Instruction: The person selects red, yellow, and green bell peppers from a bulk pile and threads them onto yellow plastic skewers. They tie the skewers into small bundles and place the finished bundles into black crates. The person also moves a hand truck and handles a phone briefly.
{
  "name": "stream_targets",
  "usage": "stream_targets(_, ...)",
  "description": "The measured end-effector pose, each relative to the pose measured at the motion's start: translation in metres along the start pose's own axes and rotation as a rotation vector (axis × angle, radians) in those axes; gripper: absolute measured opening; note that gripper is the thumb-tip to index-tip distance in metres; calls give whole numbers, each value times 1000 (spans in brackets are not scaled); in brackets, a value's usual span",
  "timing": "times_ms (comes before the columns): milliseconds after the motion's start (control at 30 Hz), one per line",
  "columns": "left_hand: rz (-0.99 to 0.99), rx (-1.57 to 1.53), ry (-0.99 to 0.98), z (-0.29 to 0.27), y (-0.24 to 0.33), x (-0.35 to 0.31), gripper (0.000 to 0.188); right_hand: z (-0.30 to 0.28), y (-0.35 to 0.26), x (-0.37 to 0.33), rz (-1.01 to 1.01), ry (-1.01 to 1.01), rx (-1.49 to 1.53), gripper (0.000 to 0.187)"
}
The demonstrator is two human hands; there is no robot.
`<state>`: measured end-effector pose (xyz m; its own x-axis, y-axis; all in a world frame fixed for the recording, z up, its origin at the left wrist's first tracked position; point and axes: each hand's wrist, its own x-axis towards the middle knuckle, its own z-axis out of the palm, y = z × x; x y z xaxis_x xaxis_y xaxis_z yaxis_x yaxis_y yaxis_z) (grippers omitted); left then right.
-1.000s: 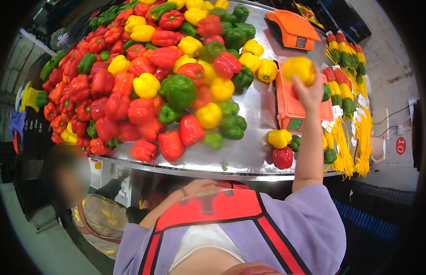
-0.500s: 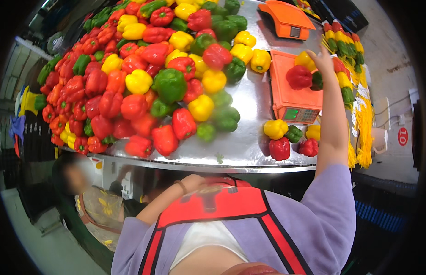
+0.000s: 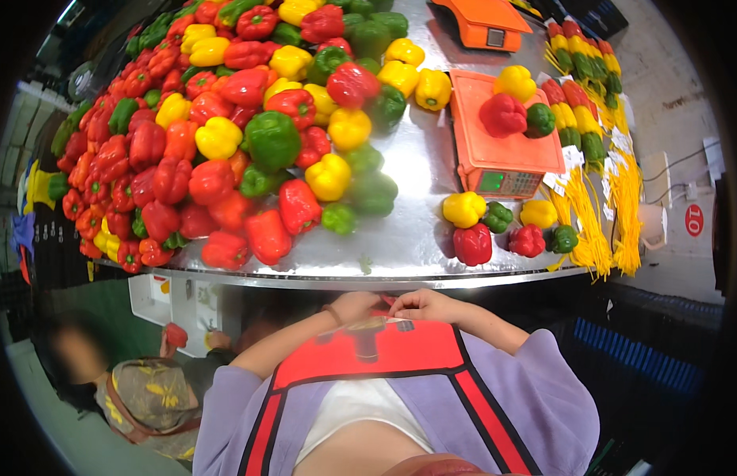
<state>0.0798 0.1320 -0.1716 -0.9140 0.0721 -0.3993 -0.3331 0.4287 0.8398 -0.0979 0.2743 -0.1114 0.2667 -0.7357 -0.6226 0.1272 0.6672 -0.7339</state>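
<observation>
Both my hands meet at the top edge of my red apron, just below the table's front rim. My left hand is curled with its fingertips mostly hidden. My right hand has its thumb and fingers drawn together; a bit of red shows between the hands, too small to name. Ahead, an orange scale with a lit green display carries a yellow pepper, a red pepper and a green pepper. Another yellow pepper and red pepper lie in front of it among several others.
A large heap of mixed peppers covers the left of the metal table. Packed red-yellow-green peppers in yellow nets lie at the right. A second orange scale stands behind. A person is at lower left.
My right hand has come back from the scale's far right side to the apron, beside my left hand. Three peppers stay on the scale. The person at lower left now holds up something red.
</observation>
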Motion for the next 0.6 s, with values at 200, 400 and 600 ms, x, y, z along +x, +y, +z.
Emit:
stream_targets(200,-152,499,-337,32,-17,36,35,-20,118,18,101,322,-413,23)
stream_targets(400,-127,605,-364,50,3,43,31,-28,173,43,136,400,-416,35)
stream_targets(600,-33,419,-74,39,30,6,16,-23,186,59,221,202,139,61)
